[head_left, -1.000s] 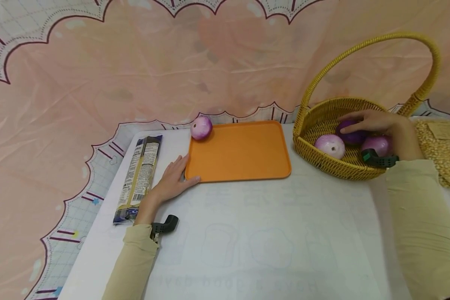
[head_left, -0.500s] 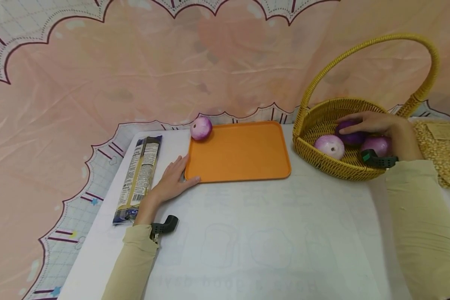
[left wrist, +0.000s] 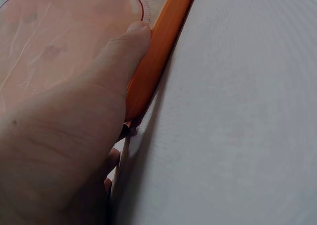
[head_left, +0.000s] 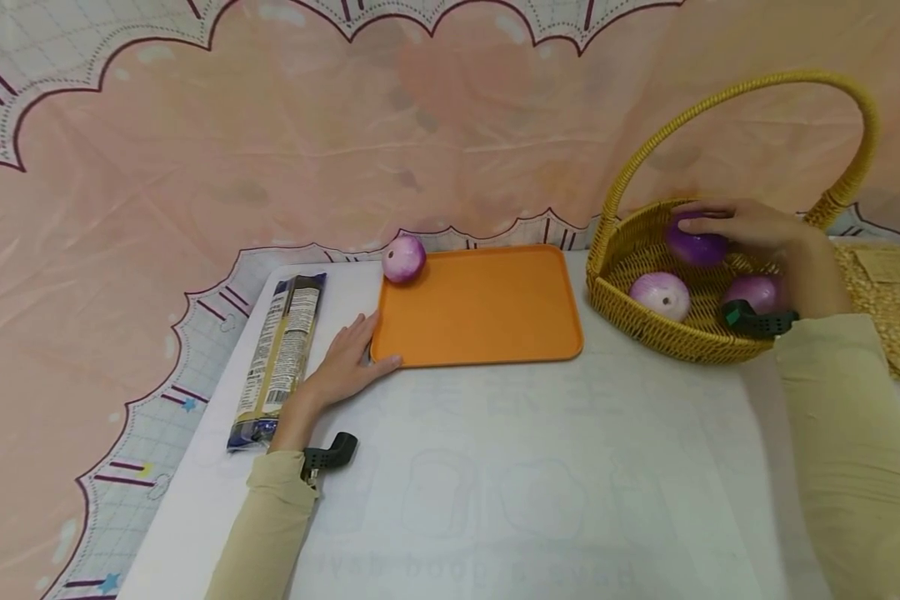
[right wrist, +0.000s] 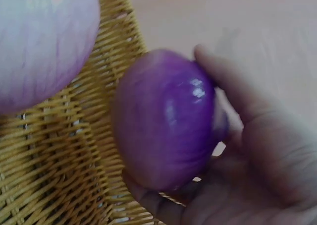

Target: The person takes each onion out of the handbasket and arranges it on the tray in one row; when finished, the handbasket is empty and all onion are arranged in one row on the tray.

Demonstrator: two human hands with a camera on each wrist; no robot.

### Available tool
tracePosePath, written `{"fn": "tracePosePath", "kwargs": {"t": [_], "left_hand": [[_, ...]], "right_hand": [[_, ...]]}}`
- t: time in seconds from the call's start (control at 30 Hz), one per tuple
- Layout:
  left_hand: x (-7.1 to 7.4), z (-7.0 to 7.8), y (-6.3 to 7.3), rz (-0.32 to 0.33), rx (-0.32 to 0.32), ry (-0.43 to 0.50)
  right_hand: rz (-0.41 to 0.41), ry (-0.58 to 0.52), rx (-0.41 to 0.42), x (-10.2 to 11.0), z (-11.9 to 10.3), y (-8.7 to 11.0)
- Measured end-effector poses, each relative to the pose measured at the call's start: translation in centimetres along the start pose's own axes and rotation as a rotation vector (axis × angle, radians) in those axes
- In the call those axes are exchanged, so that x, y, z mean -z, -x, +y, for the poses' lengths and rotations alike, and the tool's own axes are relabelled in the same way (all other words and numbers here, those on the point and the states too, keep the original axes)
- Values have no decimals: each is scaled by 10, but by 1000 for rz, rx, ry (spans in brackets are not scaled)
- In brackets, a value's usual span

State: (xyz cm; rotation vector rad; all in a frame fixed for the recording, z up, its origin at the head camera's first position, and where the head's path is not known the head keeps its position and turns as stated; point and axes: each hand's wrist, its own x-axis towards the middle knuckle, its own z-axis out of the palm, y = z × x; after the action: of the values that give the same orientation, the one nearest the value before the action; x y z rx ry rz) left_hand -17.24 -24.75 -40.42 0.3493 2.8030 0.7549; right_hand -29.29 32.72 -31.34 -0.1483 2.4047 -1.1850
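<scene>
My right hand [head_left: 761, 227] grips a dark purple onion [head_left: 696, 242] inside the wicker basket [head_left: 648, 329]. In the right wrist view, thumb and fingers curl round the glossy onion [right wrist: 163, 121], which is raised over the basket weave. Two other onions lie in the basket: a pale one [head_left: 660, 296] at the left and a purple one [head_left: 752, 293] partly behind my wrist camera. My left hand [head_left: 345, 360] rests with straight, spread fingers at the front left corner of the orange tray [head_left: 487, 308]. Its thumb lies along the tray's side [left wrist: 161, 51] in the left wrist view.
Another onion [head_left: 403, 258] sits on the tray's far left corner. A long printed packet [head_left: 281, 354] lies left of the tray. The basket's tall handle [head_left: 720, 92] arches over it. A woven straw item [head_left: 896, 308] lies at the far right.
My right hand has lifted the dark purple onion slightly up and away from the other onions in the basket. The left hand and the tray have stayed put.
</scene>
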Motion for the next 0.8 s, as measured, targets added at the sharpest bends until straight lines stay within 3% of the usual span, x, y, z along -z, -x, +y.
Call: {"fn": "tracePosePath", "kwargs": {"t": [0.17, 0.27, 0.37, 0.5, 0.63, 0.8], "left_hand": [[1, -1, 0, 2, -6, 0], [0, -2, -1, 1, -12, -5], [0, -3, -1, 0, -13, -5], [1, -3, -1, 3, -14, -5], [1, -3, -1, 12, -20, -9], [0, -4, -1, 13, -24, -8]], "right_hand": [[-5, -326, 113, -1, -7, 6], [-37, -413, 161, -2, -10, 10], [-49, -307, 141, -2, -14, 14], [-103, -62, 189, -3, -17, 17], [-207, 18, 318, -6, -18, 17], [-276, 41, 412, -8, -17, 22]]}}
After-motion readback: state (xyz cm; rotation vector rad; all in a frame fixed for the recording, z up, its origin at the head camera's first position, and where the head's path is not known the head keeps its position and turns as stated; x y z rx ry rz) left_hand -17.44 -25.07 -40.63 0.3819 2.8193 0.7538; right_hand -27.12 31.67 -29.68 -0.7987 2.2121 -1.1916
